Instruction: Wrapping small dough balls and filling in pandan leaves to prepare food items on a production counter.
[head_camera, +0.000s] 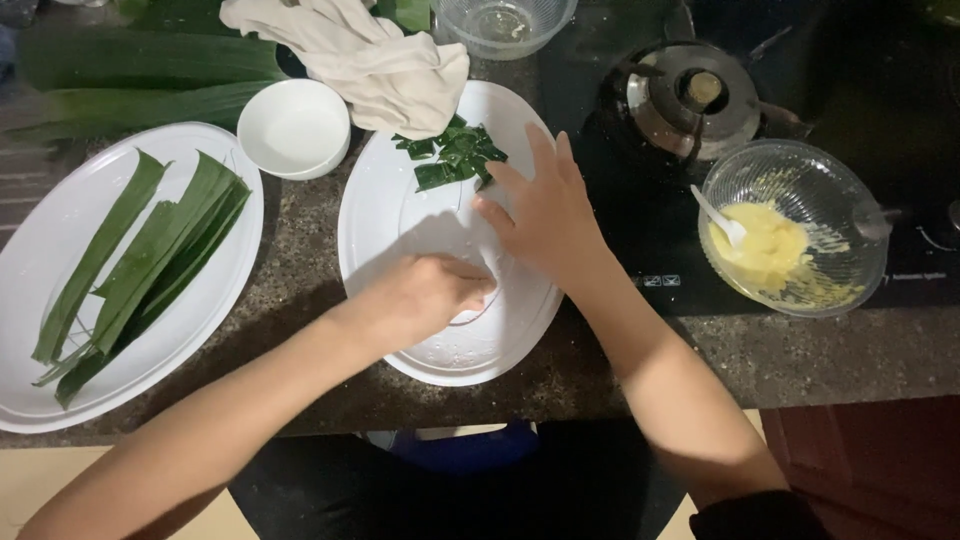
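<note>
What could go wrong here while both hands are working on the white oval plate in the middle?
The plate reaches close to the counter's front edge, so pressure from the left hand and right hand might tip or slide it. The cloth lies over the plate's far rim beside the cut leaf pieces and could drag them off. The glass bowl of yellow batter by the right forearm could get knocked.
</note>
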